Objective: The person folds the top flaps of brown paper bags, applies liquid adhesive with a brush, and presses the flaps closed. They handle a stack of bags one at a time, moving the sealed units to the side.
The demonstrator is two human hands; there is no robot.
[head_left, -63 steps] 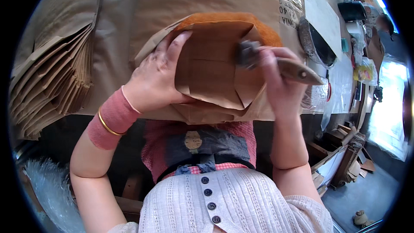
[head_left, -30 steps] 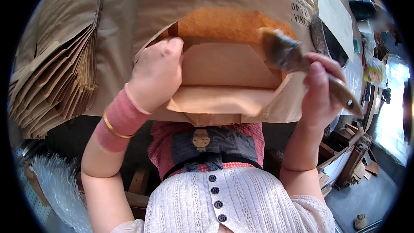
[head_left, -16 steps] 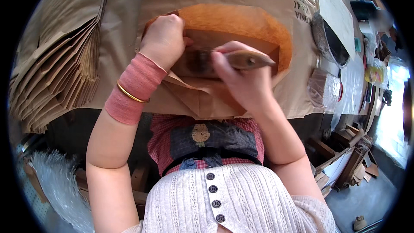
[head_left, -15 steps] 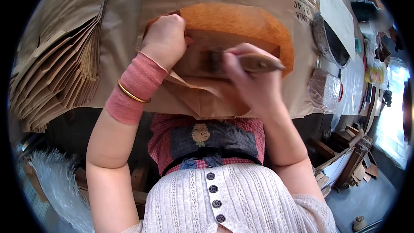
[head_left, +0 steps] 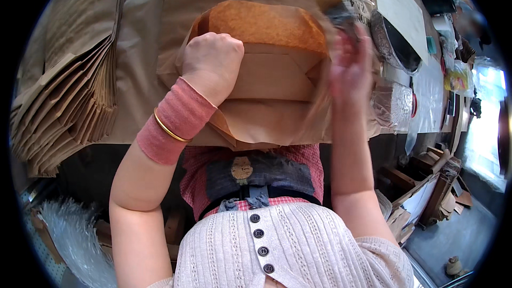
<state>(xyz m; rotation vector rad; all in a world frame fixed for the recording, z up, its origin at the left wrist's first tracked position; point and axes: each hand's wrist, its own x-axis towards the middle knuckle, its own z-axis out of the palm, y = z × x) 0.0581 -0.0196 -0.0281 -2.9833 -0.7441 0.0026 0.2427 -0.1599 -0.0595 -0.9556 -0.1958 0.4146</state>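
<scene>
A brown paper bag (head_left: 272, 74) lies flat on the paper-covered table, its folded bottom facing up with a darker orange-brown glued flap at the far edge. My left hand (head_left: 213, 64) is a fist pressing on the bag's left side; a pink band and a gold bangle circle its wrist. My right hand (head_left: 352, 69), blurred by motion, grips a flat brush (head_left: 336, 5) with its bristle end raised over the bag's far right corner.
A fanned stack of flat brown paper bags (head_left: 64, 101) lies at the left. A dark round bowl (head_left: 397, 42) and a wrapped block (head_left: 392, 104) sit at the right, with clutter beyond. Wooden scraps lie on the floor at lower right.
My right hand has swung the brush from the middle of the bag's bottom up to its far right corner. My left hand has stayed pressed on the bag's left side.
</scene>
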